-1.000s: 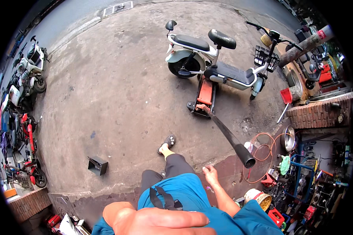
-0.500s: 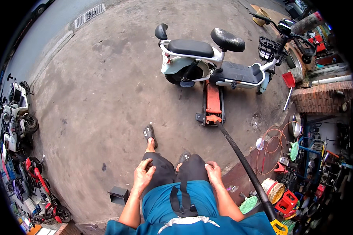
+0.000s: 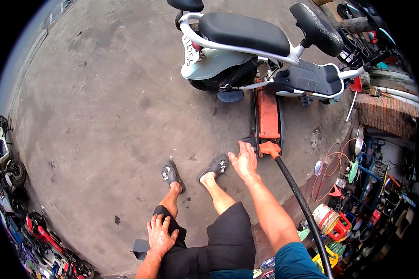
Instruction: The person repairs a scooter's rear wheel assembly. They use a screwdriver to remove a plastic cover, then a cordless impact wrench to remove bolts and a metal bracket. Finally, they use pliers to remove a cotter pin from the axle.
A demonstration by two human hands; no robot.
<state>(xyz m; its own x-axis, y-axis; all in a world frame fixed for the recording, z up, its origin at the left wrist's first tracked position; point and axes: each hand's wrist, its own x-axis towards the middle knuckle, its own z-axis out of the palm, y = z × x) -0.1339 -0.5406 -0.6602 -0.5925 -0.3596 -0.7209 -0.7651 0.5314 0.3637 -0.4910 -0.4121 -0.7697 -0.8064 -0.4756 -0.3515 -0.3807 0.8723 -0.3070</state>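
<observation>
My left hand (image 3: 161, 235) lies flat on my thigh near the left knee, fingers spread. My right hand (image 3: 244, 160) reaches forward in the air with its fingers apart and holds nothing. It is nearest to the orange floor jack (image 3: 268, 116), beside the jack's handle socket; whether it touches the jack I cannot tell. The jack's long black handle (image 3: 299, 197) slants back past my right arm. Over the jack's far end stands a white and pale green electric scooter (image 3: 219, 69) with a black seat (image 3: 243, 32). The jack's lifting end is hidden beneath the scooter.
A brick ledge (image 3: 386, 111) stands at the right, with a coiled orange hose (image 3: 328, 174) nearer. Tools, a white bucket (image 3: 324, 217) and a red stool (image 3: 341, 228) crowd the lower right. Parked two-wheelers (image 3: 14, 172) line the left. A dark box (image 3: 141, 249) sits behind my left arm.
I have moved closer to the scooter and jack, which look larger now. My right hand has stretched forward from my lap towards the jack; my left hand has come down onto my thigh.
</observation>
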